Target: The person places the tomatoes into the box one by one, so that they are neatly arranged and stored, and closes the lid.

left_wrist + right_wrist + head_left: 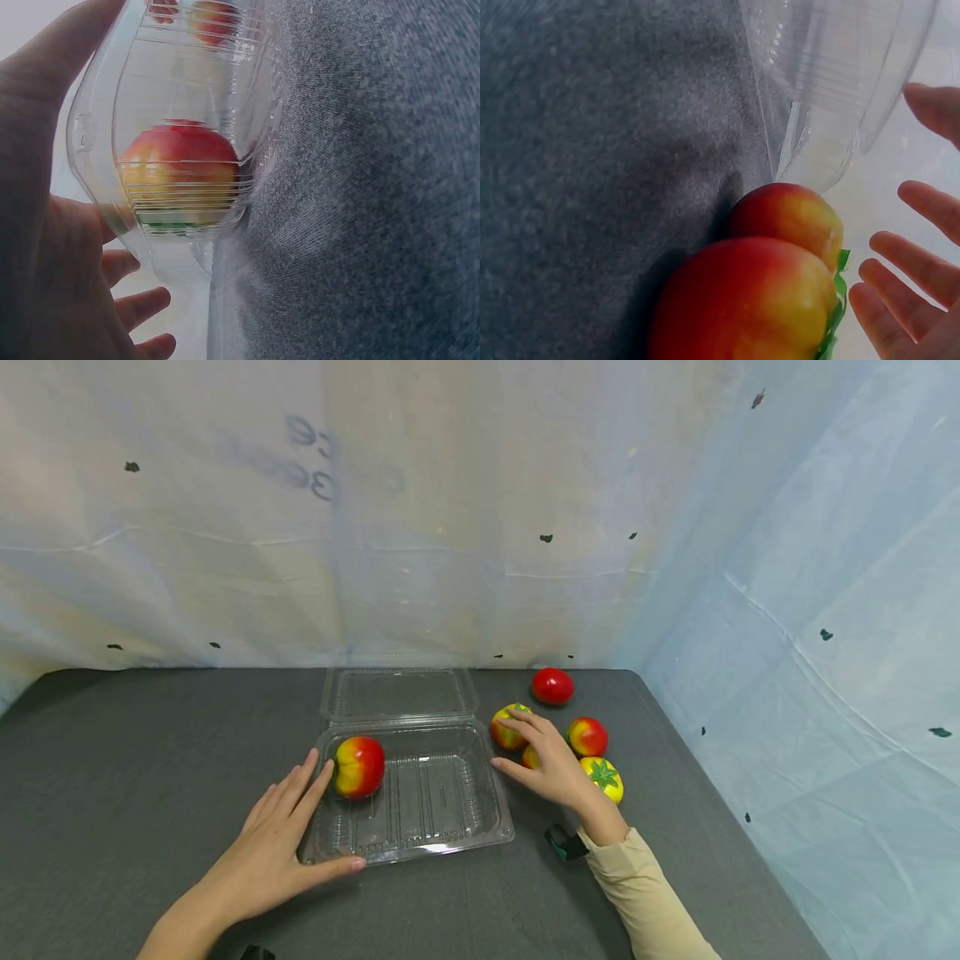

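A clear plastic clamshell box (442, 793) lies on the table with its lid (401, 695) folded back. One red-and-yellow tomato (360, 767) sits at its left end, green leaf tips showing low on it in the left wrist view. My left hand (272, 853) spreads along the box's left side, thumb at the front corner and fingertips by the left rim. Fingers extended, my right hand (553, 770) hovers over the tomatoes just right of the box. Beneath it, one tomato (530, 757) is partly hidden; another tomato (507, 731) lies by its fingertips. The right hand holds nothing.
Around the right hand lie a red-yellow tomato (588, 737), a yellow one with a green star-shaped calyx (604, 780) and, farther back, a plain red one (552, 686). Pale sheeting (450, 568) rises behind the grey table (150, 760) and along its right side.
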Motion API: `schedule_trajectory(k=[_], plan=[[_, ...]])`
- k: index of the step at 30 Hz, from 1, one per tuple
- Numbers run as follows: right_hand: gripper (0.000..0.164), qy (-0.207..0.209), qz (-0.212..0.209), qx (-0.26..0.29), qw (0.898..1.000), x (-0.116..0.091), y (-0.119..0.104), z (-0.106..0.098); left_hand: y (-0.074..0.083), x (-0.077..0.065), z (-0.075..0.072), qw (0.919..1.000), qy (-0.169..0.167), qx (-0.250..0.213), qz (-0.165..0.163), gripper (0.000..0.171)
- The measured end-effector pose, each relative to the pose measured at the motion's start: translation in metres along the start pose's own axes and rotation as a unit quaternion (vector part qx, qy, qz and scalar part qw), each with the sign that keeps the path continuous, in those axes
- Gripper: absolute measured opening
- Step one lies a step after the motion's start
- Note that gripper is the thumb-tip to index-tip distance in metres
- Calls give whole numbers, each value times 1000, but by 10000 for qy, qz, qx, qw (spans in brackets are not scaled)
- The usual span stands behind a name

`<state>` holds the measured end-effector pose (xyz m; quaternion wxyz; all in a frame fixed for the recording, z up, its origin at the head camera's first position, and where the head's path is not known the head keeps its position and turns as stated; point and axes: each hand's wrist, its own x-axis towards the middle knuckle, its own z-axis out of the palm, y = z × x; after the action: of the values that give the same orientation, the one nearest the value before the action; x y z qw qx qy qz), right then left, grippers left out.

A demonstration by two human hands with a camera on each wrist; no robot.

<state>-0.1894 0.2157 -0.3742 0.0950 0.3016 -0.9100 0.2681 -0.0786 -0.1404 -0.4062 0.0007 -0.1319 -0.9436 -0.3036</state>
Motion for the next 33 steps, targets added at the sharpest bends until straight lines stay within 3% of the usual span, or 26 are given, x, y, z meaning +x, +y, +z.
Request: schedule_trajectory(k=[27,33], plan=[[52,155,189,-129,9996,-23,23,-8,2,1,-3,10000,-28,45,-29,118],[54,52,449,-87,9989,-30,27,-9,1,0,-1,10000,-25,11,-1,118]])
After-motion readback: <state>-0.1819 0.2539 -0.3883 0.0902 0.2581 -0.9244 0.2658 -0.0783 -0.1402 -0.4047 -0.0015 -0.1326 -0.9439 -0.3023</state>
